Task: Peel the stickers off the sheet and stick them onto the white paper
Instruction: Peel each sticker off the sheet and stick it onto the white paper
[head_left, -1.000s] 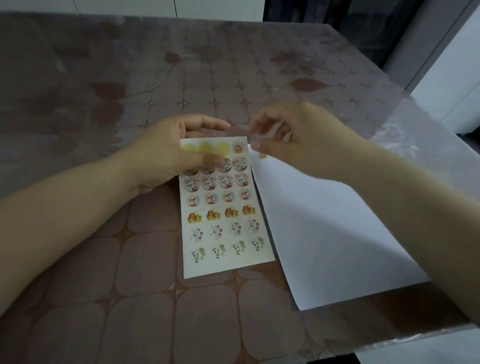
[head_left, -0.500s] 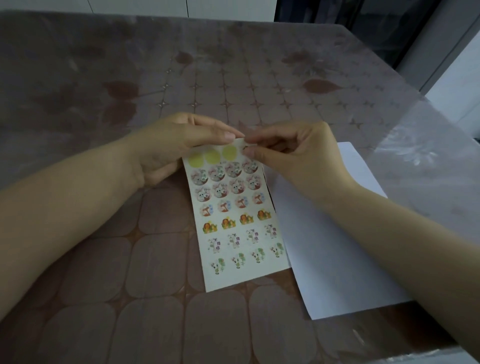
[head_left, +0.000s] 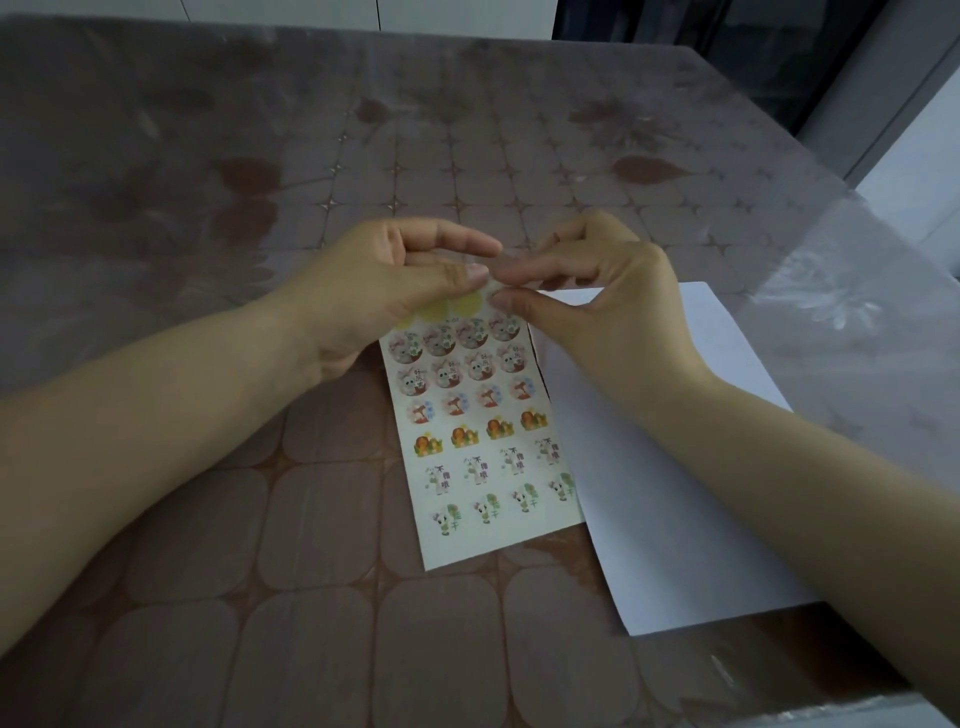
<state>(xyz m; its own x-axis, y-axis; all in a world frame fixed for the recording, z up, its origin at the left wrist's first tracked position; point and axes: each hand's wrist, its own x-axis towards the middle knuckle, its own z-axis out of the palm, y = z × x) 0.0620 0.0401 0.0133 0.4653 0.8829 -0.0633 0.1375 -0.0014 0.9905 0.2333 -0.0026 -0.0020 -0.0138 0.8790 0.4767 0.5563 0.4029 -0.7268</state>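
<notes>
The sticker sheet (head_left: 480, 441) lies on the table with several rows of small cartoon stickers; its top row shows bare yellow circles. My left hand (head_left: 384, 296) pinches the sheet's top edge between thumb and fingers. Thumb and forefinger of my right hand (head_left: 587, 291) meet at the sheet's top right corner, on the last sticker of the top row. The white paper (head_left: 670, 483) lies right of the sheet, partly under my right hand and forearm. Any stickers on the paper are hidden by my right hand.
The table (head_left: 260, 597) has a brown patterned cloth under a clear plastic cover. Its right edge (head_left: 883, 249) and near right corner are close to the paper. Dark furniture and a white wall stand beyond the table's far right.
My right hand came back from above the paper's top left corner to the sheet's top right corner. My left hand shifted up to pinch the sheet's top edge. The view moved slightly.
</notes>
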